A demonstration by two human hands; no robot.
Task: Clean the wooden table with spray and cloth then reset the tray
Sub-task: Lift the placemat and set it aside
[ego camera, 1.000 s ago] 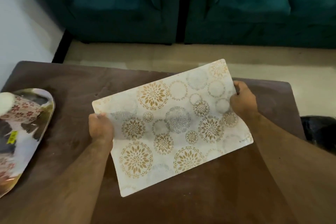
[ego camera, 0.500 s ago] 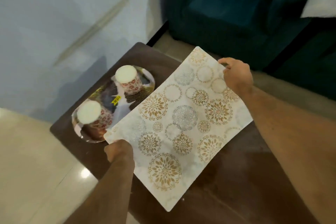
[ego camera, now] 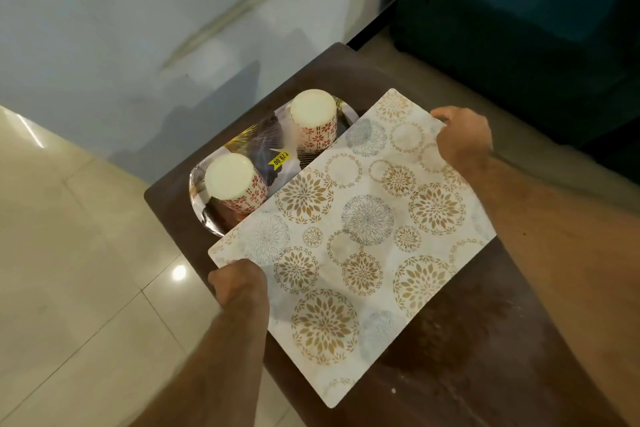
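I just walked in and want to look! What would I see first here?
First, the big flowery placemat in the middle, held at its two ends by the left hand and right hand over the dark wooden table. Beside it, near the wall, a shiny tray carries two upside-down patterned cups.

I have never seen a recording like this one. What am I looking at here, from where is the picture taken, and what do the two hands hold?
There is no machine here: a person wears a camera on the head, so the one picture looks forward and down at that person's own arms. The left hand and the right hand each grip an edge of a patterned placemat, held over a dark wooden table. At the far end of the table lies a shiny tray, partly hidden by the placemat. Two cups stand upside down on it: the nearer cup and the farther cup. A yellow price sticker lies between them. No spray or cloth is in view.
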